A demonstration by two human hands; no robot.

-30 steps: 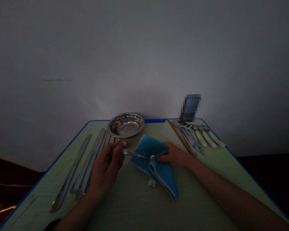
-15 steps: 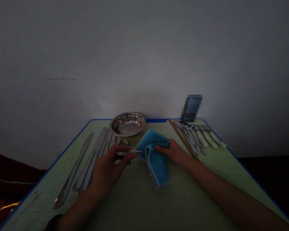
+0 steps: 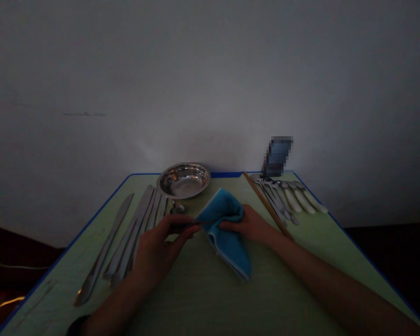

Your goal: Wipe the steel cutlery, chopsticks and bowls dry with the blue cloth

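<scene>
Over the middle of the table, my left hand (image 3: 161, 242) pinches one end of a thin, dark-looking piece of cutlery (image 3: 207, 222). Its other end runs into a blue cloth (image 3: 227, 205) with pale edging, so its kind is hidden. My right hand (image 3: 248, 225) grips that cloth around the cutlery, thumb on the near side, and a corner hangs down below. Just beyond my left hand, a small shiny metal utensil (image 3: 178, 207) lies in front of a steel bowl (image 3: 184, 181). Several table knives (image 3: 135, 233) lie beside my left forearm.
A separate knife (image 3: 105, 249) lies farther left. On the right are wooden chopsticks (image 3: 266, 203), several metal spoons or forks (image 3: 275, 198) and cutlery with pale handles (image 3: 303, 200). A blurred-out upright device (image 3: 278, 156) stands at the back by the wall (image 3: 210, 84). The green table (image 3: 203, 303) has blue edging.
The cutlery has gone deeper into the cloth, and its visible part has turned from bright to dark. The cloth has folded over more, its hanging corner swinging right. Both hands stay nearly in place.
</scene>
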